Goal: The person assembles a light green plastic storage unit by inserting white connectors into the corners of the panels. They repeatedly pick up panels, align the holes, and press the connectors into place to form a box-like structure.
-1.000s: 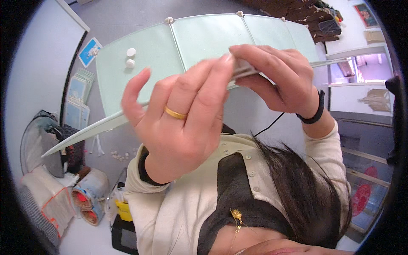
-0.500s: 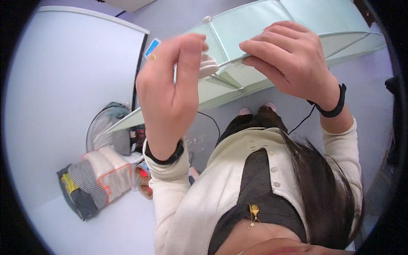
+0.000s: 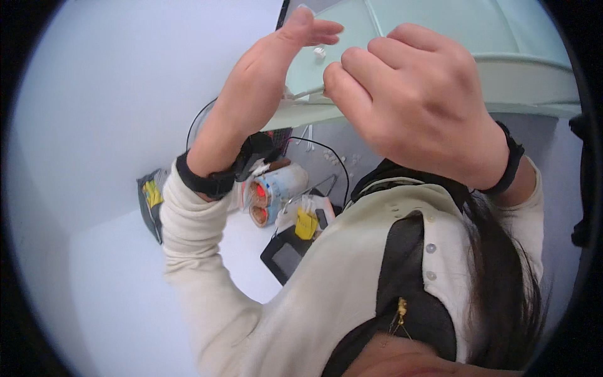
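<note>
Pale green panels [image 3: 440,25] with thin framed edges stand joined in front of me, at the top of the view. A small white round connector [image 3: 320,53] shows between my hands against a panel. My right hand [image 3: 414,103] is closed in a fist around a thin pale rod [image 3: 308,94] along a panel's edge; its fingertips are hidden. My left hand [image 3: 267,75] is raised just left of it, fingers stretched out and thumb up. Its palm is turned toward the connector, and whether it touches the panel I cannot tell.
A white wall panel [image 3: 144,69] stands at left. Below lie a dark grey bag [image 3: 151,204], a clear package with brown fuzzy things [image 3: 260,204], a yellow packet [image 3: 306,224] and a black case [image 3: 286,254]. A black cable [image 3: 344,169] and small white pieces [image 3: 352,160] lie beyond.
My left hand has turned and its fingers have straightened toward the right. My right hand has moved left, closer to it, and curled into a fist. The view has shifted over the panels.
</note>
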Demonstrator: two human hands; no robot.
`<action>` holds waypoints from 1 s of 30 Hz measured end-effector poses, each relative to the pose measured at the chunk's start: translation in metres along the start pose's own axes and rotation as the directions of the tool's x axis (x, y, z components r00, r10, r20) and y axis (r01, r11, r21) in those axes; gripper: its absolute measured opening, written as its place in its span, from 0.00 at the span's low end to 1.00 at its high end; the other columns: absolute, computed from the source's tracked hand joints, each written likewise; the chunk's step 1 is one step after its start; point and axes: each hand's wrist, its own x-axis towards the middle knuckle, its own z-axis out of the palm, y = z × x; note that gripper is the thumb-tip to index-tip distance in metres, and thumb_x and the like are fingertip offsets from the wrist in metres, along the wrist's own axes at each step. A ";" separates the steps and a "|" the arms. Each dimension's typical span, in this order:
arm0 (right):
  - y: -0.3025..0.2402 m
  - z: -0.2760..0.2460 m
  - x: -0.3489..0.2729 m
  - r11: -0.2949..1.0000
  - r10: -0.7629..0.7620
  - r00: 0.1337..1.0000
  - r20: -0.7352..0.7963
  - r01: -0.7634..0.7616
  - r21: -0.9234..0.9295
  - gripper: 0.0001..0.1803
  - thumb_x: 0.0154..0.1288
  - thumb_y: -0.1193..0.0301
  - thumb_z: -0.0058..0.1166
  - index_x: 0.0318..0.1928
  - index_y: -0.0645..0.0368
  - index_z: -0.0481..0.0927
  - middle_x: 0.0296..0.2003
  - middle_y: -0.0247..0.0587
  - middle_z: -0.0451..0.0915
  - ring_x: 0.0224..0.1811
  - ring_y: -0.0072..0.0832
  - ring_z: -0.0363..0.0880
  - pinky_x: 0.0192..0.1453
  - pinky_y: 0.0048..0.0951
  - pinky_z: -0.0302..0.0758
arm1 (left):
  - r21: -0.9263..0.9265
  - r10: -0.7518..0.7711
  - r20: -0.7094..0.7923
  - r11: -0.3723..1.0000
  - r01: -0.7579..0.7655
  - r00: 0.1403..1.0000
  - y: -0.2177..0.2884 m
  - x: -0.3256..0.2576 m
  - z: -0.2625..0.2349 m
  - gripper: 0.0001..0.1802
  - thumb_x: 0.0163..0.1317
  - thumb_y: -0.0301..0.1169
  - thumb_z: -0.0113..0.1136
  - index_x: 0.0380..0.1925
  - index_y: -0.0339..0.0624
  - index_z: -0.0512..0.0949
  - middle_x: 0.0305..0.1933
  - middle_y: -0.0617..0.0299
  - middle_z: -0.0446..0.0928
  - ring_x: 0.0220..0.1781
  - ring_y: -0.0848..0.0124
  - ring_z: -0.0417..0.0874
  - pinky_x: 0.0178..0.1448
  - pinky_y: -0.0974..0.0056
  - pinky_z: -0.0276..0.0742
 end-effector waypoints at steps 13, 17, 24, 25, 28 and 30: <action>0.009 0.004 0.001 1.000 -0.022 1.000 -0.013 0.022 0.000 0.07 0.41 0.77 0.51 0.18 0.57 0.66 0.18 0.33 0.58 0.20 0.24 0.63 0.27 0.22 0.59 | -0.082 -0.051 0.300 0.994 0.079 0.953 0.002 0.012 -0.005 0.31 0.80 0.47 0.33 0.48 0.31 0.81 0.47 0.56 0.81 0.50 0.70 0.77 0.61 0.66 0.66; 0.008 0.000 0.002 1.000 -0.028 0.999 0.036 0.028 -0.004 0.05 0.43 0.78 0.50 0.19 0.57 0.68 0.18 0.33 0.59 0.21 0.24 0.64 0.27 0.22 0.60 | -0.093 -0.083 0.303 0.989 0.117 0.949 0.001 0.012 -0.007 0.31 0.80 0.47 0.34 0.47 0.32 0.82 0.45 0.56 0.81 0.49 0.71 0.77 0.61 0.66 0.67; 0.023 0.004 0.012 0.999 -0.002 0.994 0.112 -0.004 0.051 0.06 0.50 0.74 0.58 0.30 0.60 0.77 0.21 0.32 0.65 0.23 0.25 0.69 0.31 0.23 0.66 | -0.117 0.016 0.148 0.993 0.001 0.989 -0.005 0.028 -0.010 0.32 0.79 0.50 0.34 0.50 0.33 0.81 0.50 0.55 0.81 0.55 0.66 0.78 0.66 0.63 0.64; 0.023 0.003 0.013 0.997 0.006 0.992 0.128 -0.015 0.075 0.07 0.52 0.73 0.60 0.31 0.60 0.77 0.21 0.32 0.66 0.24 0.26 0.70 0.32 0.24 0.67 | -0.133 0.080 0.082 0.989 -0.069 0.993 -0.006 0.028 -0.010 0.32 0.79 0.50 0.34 0.50 0.33 0.81 0.52 0.54 0.81 0.56 0.65 0.78 0.68 0.63 0.63; 0.021 -0.009 0.017 0.996 0.000 0.973 0.229 -0.022 0.091 0.09 0.54 0.71 0.62 0.35 0.60 0.78 0.22 0.33 0.69 0.24 0.27 0.72 0.32 0.26 0.68 | -0.242 0.186 -0.103 0.948 -0.206 0.977 -0.017 0.017 -0.017 0.30 0.80 0.46 0.33 0.53 0.32 0.79 0.53 0.53 0.81 0.56 0.65 0.79 0.64 0.63 0.68; 0.014 -0.017 0.019 0.994 -0.002 0.967 0.256 -0.027 0.109 0.09 0.55 0.72 0.63 0.36 0.60 0.79 0.24 0.34 0.74 0.25 0.29 0.75 0.32 0.28 0.70 | -0.115 0.292 -0.278 0.936 -0.334 0.915 -0.031 0.004 -0.026 0.23 0.79 0.38 0.37 0.51 0.32 0.79 0.48 0.53 0.82 0.51 0.66 0.82 0.61 0.64 0.73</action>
